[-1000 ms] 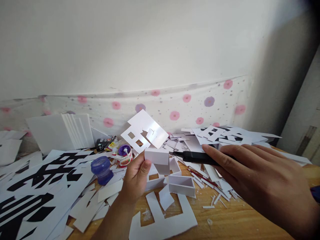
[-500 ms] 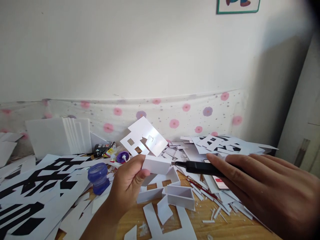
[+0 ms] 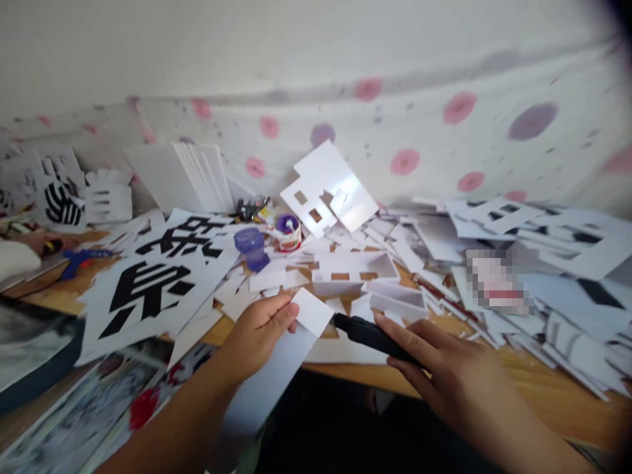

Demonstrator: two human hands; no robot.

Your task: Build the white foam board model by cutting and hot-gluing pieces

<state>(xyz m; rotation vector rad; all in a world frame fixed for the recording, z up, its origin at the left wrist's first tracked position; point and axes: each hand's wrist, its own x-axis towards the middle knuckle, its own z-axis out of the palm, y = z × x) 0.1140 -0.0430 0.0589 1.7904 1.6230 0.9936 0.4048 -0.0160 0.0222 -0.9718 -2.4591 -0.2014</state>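
Fingers and thumb of my left hand (image 3: pixel 266 329) are pinched on a small white board piece (image 3: pixel 312 312), tilted in front of me. My right hand (image 3: pixel 429 355) is wrapped round a black utility knife (image 3: pixel 368 331); its tip is at the right corner of the board piece. The blade itself is too small to make out. Just beyond my hands, a shallow white box frame (image 3: pixel 340 280) and a narrow white open box (image 3: pixel 397 299) stand on the wooden table (image 3: pixel 390 375). A larger white sheet (image 3: pixel 269 378) shows below my left hand.
Sheets with black characters (image 3: pixel 153 286) lie at left, near a purple container (image 3: pixel 251 247). Behind, a white cut-out panel (image 3: pixel 340 178) leans up. White scraps (image 3: pixel 478 322) crowd the right. At far left, another person's hand (image 3: pixel 44 242) is near a blue glue gun (image 3: pixel 83 259).
The view has tilted down and turned left, bringing the table's front edge and another person's hand into sight. The white piece now shows a broad face, with the knife tip still at its edge.
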